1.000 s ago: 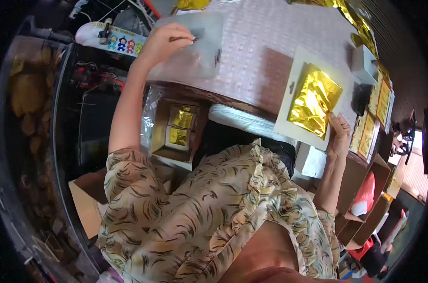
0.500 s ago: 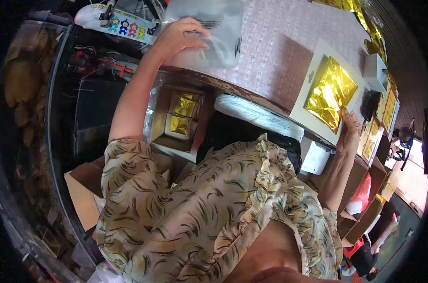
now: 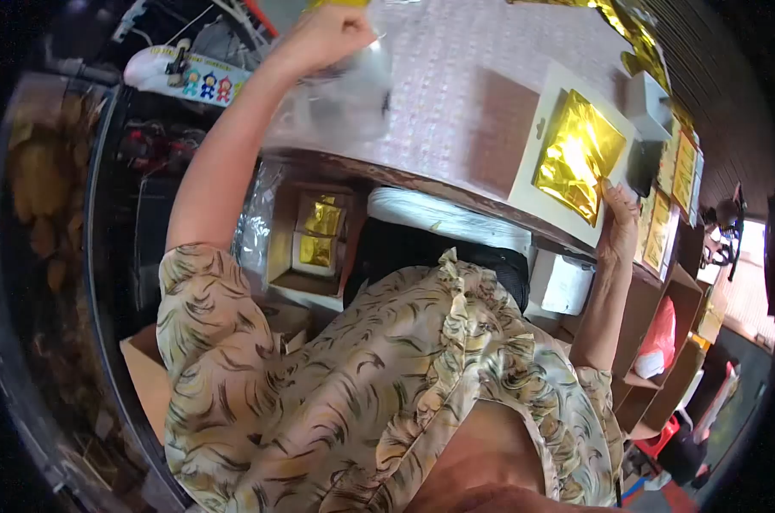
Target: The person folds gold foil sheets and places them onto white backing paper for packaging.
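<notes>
The right hand (image 3: 620, 214) pinches the gold-faced card (image 3: 579, 154) at upper right while the left hand (image 3: 326, 38), curled, grip unclear, seemingly handles the upper-left clear bag (image 3: 338, 109), likely needing a sure hold next.

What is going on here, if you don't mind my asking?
A person's right hand holds a pale rectangular card by its right side, with a shiny gold foil packet lying on its face. The left hand is curled over translucent plastic at the left of the pale, patterned table; whether it grips the plastic is hard to tell. The card and packet are apart from the plastic, with the card near the table's edge.
</notes>
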Motion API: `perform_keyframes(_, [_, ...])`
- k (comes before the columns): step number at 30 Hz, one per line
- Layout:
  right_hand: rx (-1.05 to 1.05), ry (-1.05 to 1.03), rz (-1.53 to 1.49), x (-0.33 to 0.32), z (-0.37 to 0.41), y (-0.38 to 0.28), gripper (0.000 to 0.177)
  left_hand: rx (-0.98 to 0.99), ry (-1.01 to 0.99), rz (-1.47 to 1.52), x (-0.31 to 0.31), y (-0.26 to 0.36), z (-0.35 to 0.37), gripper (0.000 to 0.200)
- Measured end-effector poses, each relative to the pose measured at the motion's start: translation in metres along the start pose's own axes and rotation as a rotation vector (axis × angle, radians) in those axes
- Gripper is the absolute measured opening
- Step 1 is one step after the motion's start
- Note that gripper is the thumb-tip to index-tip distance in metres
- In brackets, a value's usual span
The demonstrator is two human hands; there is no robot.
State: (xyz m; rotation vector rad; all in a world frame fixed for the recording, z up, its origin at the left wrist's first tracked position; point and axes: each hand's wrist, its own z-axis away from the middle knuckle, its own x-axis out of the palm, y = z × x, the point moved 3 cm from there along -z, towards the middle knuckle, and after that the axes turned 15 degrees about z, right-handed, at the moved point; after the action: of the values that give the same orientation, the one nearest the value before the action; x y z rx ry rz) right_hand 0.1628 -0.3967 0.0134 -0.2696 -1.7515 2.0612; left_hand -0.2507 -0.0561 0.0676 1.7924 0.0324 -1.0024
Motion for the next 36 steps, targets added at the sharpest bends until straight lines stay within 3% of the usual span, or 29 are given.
perform_keyframes(3, [0.042, 0.097, 0.025, -0.01, -0.001, -0.004, 0.021, 0.149, -0.069, -0.136, 0.049, 0.033, -0.053, 0.031])
perform_keyframes(5, [0.025, 0.061, 0.071, -0.038, -0.013, 0.011, 0.022, -0.123, -0.13, -0.061, 0.101, 0.07, -0.067, 0.036])
perform_keyframes(6, [0.021, 0.09, 0.092, -0.041, -0.014, 0.011, 0.023, -0.101, -0.148, -0.058, 0.126, 0.075, -0.073, 0.036])
perform_keyframes(8, [0.108, 0.09, 0.104, -0.048, -0.013, 0.011, 0.028, -0.163, -0.08, 0.107, 0.172, 0.066, -0.072, 0.037])
perform_keyframes(9, [0.156, 0.064, 0.106, -0.054, -0.014, 0.012, 0.029, -0.154, -0.096, 0.113, 0.186, 0.065, -0.066, 0.037])
perform_keyframes(11, [0.157, 0.049, 0.14, -0.068, -0.012, 0.014, 0.029, -0.057, 0.067, 0.081, 0.2, 0.067, -0.053, 0.043])
perform_keyframes(18, [0.175, 0.03, 0.053, -0.066, -0.023, 0.021, 0.026, 0.045, 0.052, 0.018, 0.219, 0.087, -0.014, 0.053])
perform_keyframes(20, [0.165, 0.041, 0.068, -0.058, -0.025, 0.018, 0.025, -0.02, -0.012, 0.092, 0.22, 0.087, -0.012, 0.048])
perform_keyframes(22, [0.198, 0.058, -0.009, -0.039, -0.025, 0.005, 0.01, -0.036, -0.007, 0.13, 0.218, 0.088, -0.01, 0.046])
perform_keyframes(28, [0.266, 0.037, 0.053, -0.035, -0.034, 0.012, 0.003, -0.097, -0.017, 0.229, 0.218, 0.079, -0.011, 0.042])
perform_keyframes(31, [0.274, -0.058, 0.132, -0.044, -0.039, 0.02, 0.016, -0.067, -0.027, 0.187, 0.214, 0.087, -0.009, 0.042])
perform_keyframes(36, [0.263, -0.047, 0.163, -0.043, -0.039, 0.021, 0.016, -0.064, -0.058, 0.164, 0.214, 0.08, -0.011, 0.039])
